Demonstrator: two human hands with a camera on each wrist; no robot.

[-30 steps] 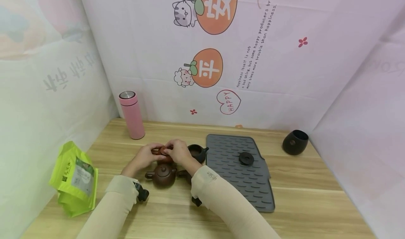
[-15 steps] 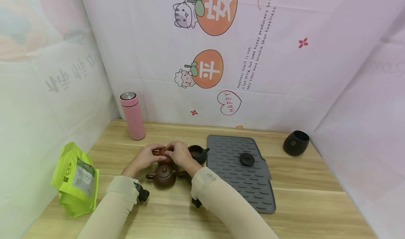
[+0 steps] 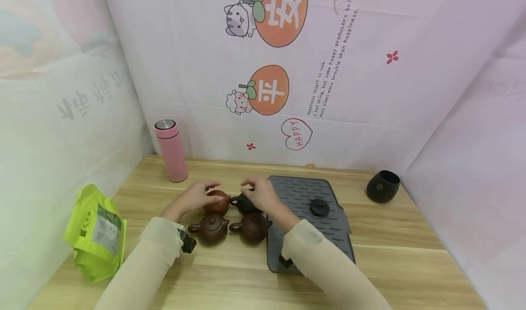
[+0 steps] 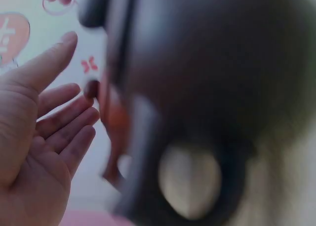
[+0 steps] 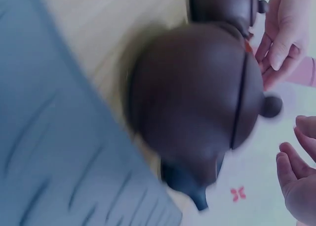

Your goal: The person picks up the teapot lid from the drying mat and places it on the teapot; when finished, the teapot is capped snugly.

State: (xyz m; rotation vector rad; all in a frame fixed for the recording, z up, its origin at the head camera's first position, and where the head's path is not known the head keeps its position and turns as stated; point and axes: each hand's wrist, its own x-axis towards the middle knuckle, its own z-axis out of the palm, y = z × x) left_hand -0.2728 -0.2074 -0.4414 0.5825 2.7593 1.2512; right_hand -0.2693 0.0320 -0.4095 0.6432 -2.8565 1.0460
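Four small teapots stand close together in two rows, a reddish-brown teapot (image 3: pixel 219 203) and a black teapot (image 3: pixel 245 205) behind, two dark brown ones in front, the left brown teapot (image 3: pixel 211 230) and the right brown teapot (image 3: pixel 253 228). My left hand (image 3: pixel 191 199) is at the left side of the reddish-brown teapot, thumb and fingers spread, holding nothing. Over the black teapot hovers my right hand (image 3: pixel 266 197), its fingers loosely bent and parted, and it hides much of that pot's top. The right wrist view shows a gap between those fingers (image 5: pixel 291 169) and the right brown teapot.
A grey ridged mat (image 3: pixel 304 228) lies right of the teapots with a black round disc (image 3: pixel 319 207) on it. A black cup (image 3: pixel 383 186) stands at the far right, a pink thermos (image 3: pixel 172 155) at the back left, a green pouch (image 3: pixel 98 234) at the left.
Both hands were at the top of the reddish-brown teapot, the right one pinching there. The right hand has let go and moved right over the black teapot; the left has loosened and opened.
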